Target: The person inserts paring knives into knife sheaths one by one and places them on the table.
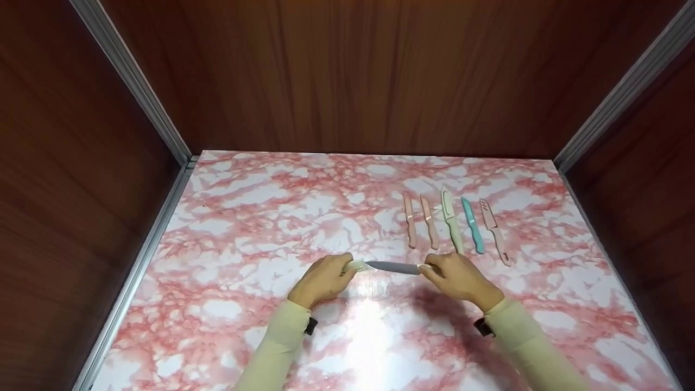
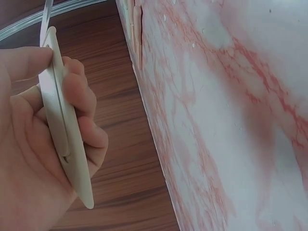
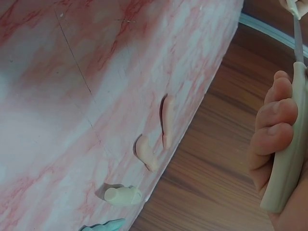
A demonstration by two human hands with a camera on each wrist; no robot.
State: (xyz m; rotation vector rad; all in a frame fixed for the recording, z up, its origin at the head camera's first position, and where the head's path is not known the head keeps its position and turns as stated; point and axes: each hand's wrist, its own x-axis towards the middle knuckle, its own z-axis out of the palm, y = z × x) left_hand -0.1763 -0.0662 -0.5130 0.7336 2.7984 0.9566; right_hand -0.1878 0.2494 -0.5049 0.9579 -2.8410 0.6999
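Note:
My right hand [image 1: 459, 276] grips the cream handle of a kitchen knife [image 3: 290, 154], fingers curled round it. Its bare grey blade [image 1: 393, 267] points left, above the table. A cream blade sheath [image 2: 62, 110] lies across my left palm; the left hand [image 1: 324, 278] holds it between thumb and curled fingers. The blade's tip meets the sheath's mouth, though I cannot tell whether it is inside. Just beyond the right hand lies a pale green knife [image 1: 449, 212], its handle end close to the knuckles in the head view.
Left of the green knife lie two pink knives [image 1: 410, 222] [image 1: 429, 222]. To its right are a teal knife [image 1: 472, 224] and a pink-sheathed knife [image 1: 490, 218] with a beige handle. The red-and-white marbled table [image 1: 260, 217] is bounded by brown wood-grain panels [image 1: 347, 76] and metal rails.

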